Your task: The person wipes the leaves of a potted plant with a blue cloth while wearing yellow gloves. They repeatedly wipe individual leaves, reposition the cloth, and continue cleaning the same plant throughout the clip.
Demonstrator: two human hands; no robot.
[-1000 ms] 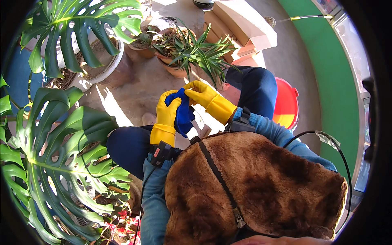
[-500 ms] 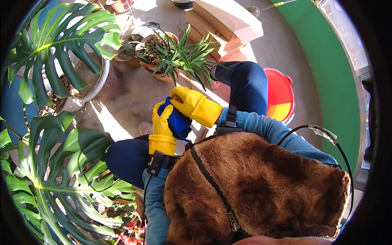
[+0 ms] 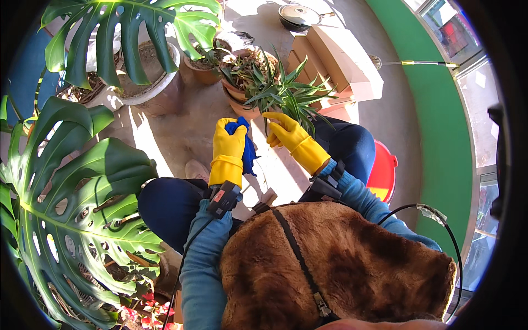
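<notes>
A crumpled blue cleaning cloth [image 3: 242, 144] is clenched in the left hand [image 3: 228, 144], which is covered by a yellow rubber glove. The right hand [image 3: 286, 132], gloved the same, is held half open with nothing grasped; its fingers [image 3: 273, 117] are stretched toward the spiky green aloe-like plant [image 3: 286, 93] at about 12 o'clock from it, and the lower leaves appear to be touched or very nearly so. The cloth is kept just at 9 o'clock of the right hand, near the plant but apart from it.

The step in hand is judged to be the approach to leaf wiping: a leaf is being picked out, the cloth not yet applied. For the next move, one narrow leaf would need to be steadied by the right hand and the cloth brought across to it; care is called for around the pointed tips.

The plant is rooted in a terracotta clay pot [image 3: 242, 104]. A large split-leaf green plant [image 3: 82, 192] is seen at 8 o'clock, a red plastic bucket [image 3: 382, 173] at 4 o'clock of the hands.

Against the earlier frames, the hands are now parted: half a second ago both were closed together around the cloth, near the lap. Now the right is released from the cloth and extended toward the leaves, and the cloth is left to the left hand alone.
</notes>
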